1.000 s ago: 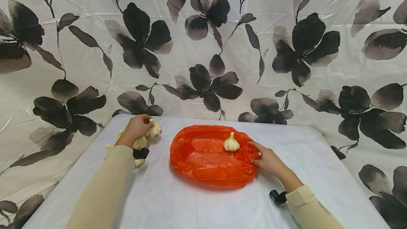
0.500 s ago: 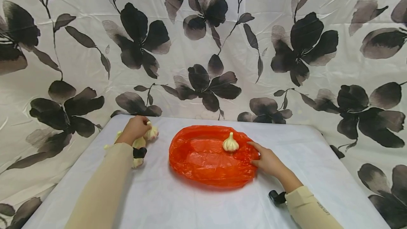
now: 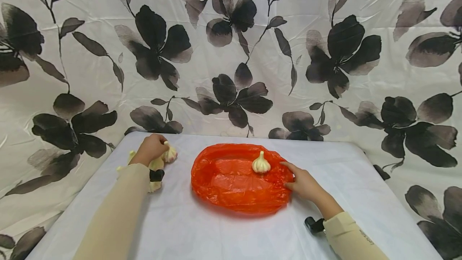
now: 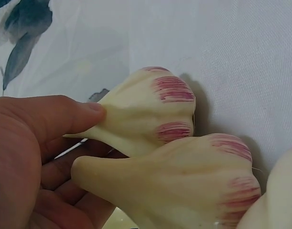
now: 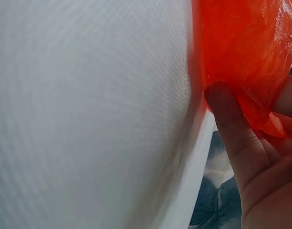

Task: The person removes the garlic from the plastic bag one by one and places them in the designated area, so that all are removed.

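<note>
In the left wrist view my left hand point(image 4: 22, 148) pinches the stem of a garlic bulb point(image 4: 150, 102) with purple streaks between thumb and fingers. Another garlic bulb point(image 4: 193, 179) lies right beside it, over the curled lower fingers. The head view has my left hand at the far left of the table, partly hiding several more bulbs. A red plastic bag point(image 3: 238, 204) stands spread open in the middle, with one garlic bulb point(image 3: 261, 163) inside at its right. My right hand point(image 3: 306, 183) grips the bag's right side, thumb and fingers around its edge.
A white cloth covers the table point(image 3: 223, 236). Behind it hangs a floral curtain point(image 3: 195, 107), close to the table's back edge. More garlic point(image 3: 155, 187) lies beneath the left wrist, near the black wrist camera point(image 3: 157, 175).
My left hand has shifted slightly left and nearer with the pinched garlic bulb. The right hand and the bag stay put; the head view drifts a little.
</note>
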`<state>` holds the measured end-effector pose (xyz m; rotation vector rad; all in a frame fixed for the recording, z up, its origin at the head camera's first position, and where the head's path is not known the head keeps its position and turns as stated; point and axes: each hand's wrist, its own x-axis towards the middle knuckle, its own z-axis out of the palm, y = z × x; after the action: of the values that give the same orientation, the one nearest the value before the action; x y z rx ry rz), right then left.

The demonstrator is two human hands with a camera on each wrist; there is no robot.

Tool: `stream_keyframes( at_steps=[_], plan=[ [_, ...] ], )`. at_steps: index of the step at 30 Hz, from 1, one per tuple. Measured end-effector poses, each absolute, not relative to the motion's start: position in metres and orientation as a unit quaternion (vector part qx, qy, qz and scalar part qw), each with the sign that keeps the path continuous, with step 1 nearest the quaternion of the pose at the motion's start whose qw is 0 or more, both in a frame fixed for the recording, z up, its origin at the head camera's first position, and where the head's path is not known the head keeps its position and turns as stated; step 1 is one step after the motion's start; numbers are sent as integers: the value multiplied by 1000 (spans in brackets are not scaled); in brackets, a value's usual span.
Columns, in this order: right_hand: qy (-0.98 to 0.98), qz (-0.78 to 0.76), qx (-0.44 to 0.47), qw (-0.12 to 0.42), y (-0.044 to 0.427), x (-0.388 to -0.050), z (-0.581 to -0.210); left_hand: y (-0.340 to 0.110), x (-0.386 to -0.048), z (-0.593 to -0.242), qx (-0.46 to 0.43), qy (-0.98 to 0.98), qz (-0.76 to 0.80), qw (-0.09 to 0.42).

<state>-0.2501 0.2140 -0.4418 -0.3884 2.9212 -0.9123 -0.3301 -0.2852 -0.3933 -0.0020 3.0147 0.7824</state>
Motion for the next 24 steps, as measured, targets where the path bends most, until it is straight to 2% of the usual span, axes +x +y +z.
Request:
stream_keyframes(
  at_steps=[24],
  plan=[
    [948, -292, -122, 30, 213, -250, -442, -269, -327, -382, 18, 966, 259, 11]
  ],
)
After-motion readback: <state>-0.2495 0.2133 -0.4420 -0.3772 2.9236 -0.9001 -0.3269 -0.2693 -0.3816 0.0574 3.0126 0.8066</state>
